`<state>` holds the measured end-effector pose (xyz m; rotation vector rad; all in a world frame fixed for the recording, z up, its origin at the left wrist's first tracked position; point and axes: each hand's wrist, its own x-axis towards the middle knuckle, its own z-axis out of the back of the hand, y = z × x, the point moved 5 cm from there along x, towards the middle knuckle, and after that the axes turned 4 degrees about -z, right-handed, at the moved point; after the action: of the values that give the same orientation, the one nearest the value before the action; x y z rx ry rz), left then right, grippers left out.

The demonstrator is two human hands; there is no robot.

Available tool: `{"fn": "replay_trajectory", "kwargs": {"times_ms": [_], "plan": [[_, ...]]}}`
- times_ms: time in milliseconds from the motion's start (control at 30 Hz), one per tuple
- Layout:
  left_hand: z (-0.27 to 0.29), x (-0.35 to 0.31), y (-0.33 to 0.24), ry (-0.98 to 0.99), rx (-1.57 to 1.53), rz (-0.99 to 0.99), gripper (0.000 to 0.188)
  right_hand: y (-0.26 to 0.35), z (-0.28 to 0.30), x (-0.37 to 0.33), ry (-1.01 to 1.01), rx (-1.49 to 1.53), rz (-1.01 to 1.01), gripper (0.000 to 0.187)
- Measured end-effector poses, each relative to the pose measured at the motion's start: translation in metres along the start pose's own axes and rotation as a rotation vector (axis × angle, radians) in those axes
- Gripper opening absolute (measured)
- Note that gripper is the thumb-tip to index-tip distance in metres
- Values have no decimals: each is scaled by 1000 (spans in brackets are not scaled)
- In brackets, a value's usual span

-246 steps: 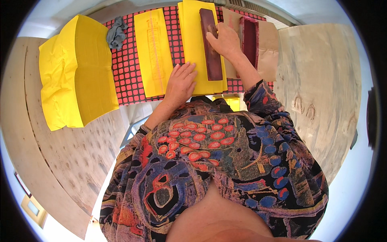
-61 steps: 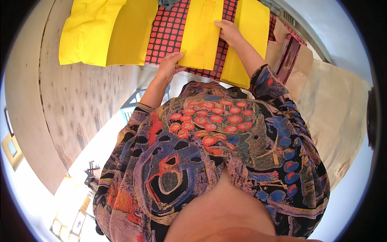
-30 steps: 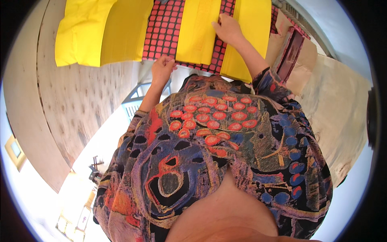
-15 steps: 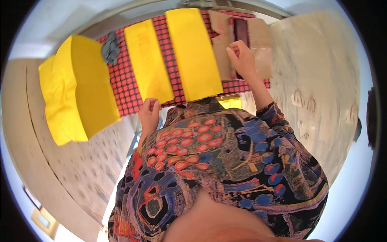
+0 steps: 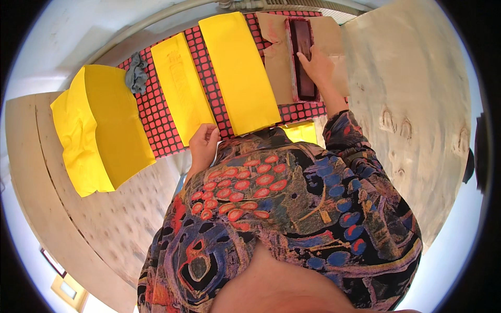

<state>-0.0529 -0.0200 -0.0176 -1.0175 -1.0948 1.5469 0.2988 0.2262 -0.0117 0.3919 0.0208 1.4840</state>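
- The right hand, beside the printed sheet a second ago, now reaches down over the tray, thumb and forefinger parted at the block; whether the grip is closed cannot be told
- The left hand stays at the near end of the printed sheet, fingers loosely curled, nothing seen in them
- Attention appears to pass from the printed sheet to the block, with the sheet now left lying flat on the checked cloth
- The block, long, narrow and dark maroon, lies lengthwise inside the tray, a browner patch showing toward its far end; its underside is hidden
- The tray, its rim crusted pinkish red, sits on brown paper, to the right of the yellow stack
- Faint orange-red marks run along the printed sheet, while the yellow stack shows a plain top
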Motion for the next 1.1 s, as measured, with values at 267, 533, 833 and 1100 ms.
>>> {"fn": "replay_trajectory", "kwargs": {"times_ms": [267,533,833,1100], "plan": [[12,-6,5,-48,57,2,8,5,-10,8,-63,13,115,38],[15,-6,5,5,34,46,10,12,-10,6,38,1,94,40],[6,-2,5,34,26,78,10,8,-8,6,50,-125,59,38],[1,4,3,10,8,72,10,-6,-17,0,-14,-116,-21,35]]}}
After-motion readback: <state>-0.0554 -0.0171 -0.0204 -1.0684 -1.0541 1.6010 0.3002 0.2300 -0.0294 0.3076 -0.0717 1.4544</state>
